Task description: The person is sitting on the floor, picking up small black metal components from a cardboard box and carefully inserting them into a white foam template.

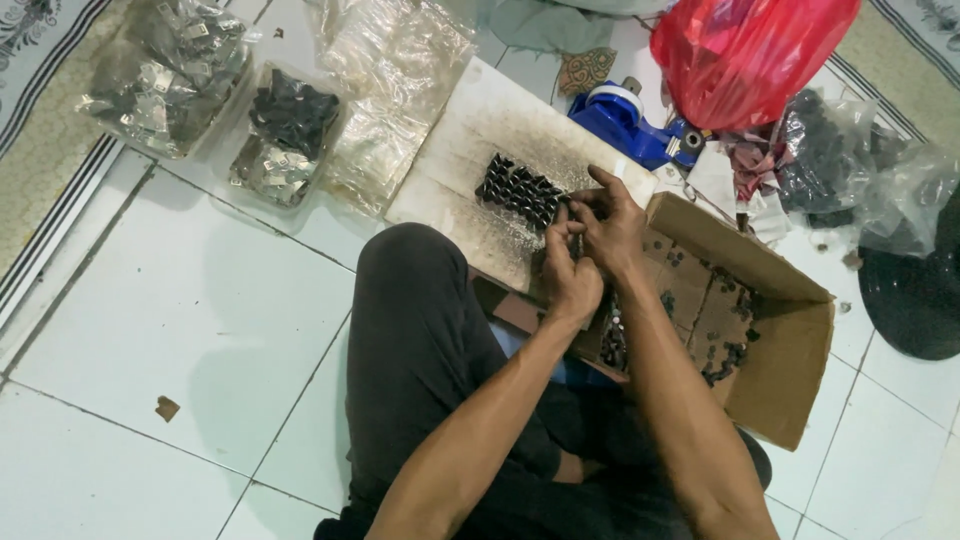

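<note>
My left hand (570, 275) and my right hand (612, 228) meet over the edge of a worn white board (470, 150), fingers pinched together on a small dark part (573, 238) between them. Just left of the hands, a packed row of small black parts (520, 190) lies on the board. Below the hands stands an open cardboard box (790, 350) with several small dark pieces scattered inside. I sit on the floor, my knee in dark trousers (420, 330) under the left forearm.
Clear plastic bags of metal bits (170, 75) and black parts (290, 125) lie at the upper left on the white tiled floor (180, 300). A blue tape dispenser (625, 120), a red plastic bag (750, 50) and bags of dark parts (850, 160) sit at the upper right.
</note>
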